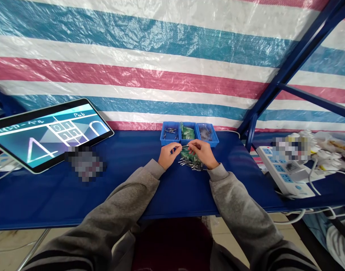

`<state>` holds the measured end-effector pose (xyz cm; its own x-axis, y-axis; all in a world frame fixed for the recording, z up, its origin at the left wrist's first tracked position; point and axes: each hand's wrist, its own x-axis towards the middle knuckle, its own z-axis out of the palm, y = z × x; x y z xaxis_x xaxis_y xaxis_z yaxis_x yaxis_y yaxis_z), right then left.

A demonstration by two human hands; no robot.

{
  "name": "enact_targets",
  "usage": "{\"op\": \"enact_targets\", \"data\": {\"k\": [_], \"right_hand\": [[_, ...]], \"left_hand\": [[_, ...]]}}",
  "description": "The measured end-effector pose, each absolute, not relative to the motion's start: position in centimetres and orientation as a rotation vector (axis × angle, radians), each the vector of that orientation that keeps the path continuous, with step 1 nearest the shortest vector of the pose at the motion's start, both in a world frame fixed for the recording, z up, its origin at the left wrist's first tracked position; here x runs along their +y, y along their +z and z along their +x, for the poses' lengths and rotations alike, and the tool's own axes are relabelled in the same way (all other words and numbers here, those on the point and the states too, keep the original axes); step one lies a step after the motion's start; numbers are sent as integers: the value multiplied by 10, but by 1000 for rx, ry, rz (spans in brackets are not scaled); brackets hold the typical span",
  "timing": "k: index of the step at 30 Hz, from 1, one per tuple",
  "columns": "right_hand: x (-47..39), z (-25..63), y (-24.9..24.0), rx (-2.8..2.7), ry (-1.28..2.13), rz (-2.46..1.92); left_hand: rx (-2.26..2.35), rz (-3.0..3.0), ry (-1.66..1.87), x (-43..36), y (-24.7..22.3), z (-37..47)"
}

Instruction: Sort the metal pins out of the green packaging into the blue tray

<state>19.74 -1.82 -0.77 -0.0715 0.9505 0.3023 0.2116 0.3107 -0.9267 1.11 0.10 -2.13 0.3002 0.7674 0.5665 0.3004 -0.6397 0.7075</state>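
Loose grey sleeves (124, 197) are worn, softly creased along their length. Each is finished with a close-fitting grey cuff (217, 172), and both are crossed higher up by black stripes (62, 257).

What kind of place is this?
Probably a makeshift assembly workstation: small blue bins holding little parts stand on a blue table, a large power strip lies to the right, and striped plastic sheeting hangs behind.
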Motion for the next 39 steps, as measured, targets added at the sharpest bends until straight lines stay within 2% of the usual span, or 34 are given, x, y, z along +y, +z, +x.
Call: {"op": "enact_targets", "data": {"k": [8,39], "right_hand": [[-24,197,-3,-1670,670,-1146],[-26,193,1,-1715,605,-1163]], "left_hand": [[923,2084,1398,1,-19,11],[1029,2052,1403,0,-17,9]]}}
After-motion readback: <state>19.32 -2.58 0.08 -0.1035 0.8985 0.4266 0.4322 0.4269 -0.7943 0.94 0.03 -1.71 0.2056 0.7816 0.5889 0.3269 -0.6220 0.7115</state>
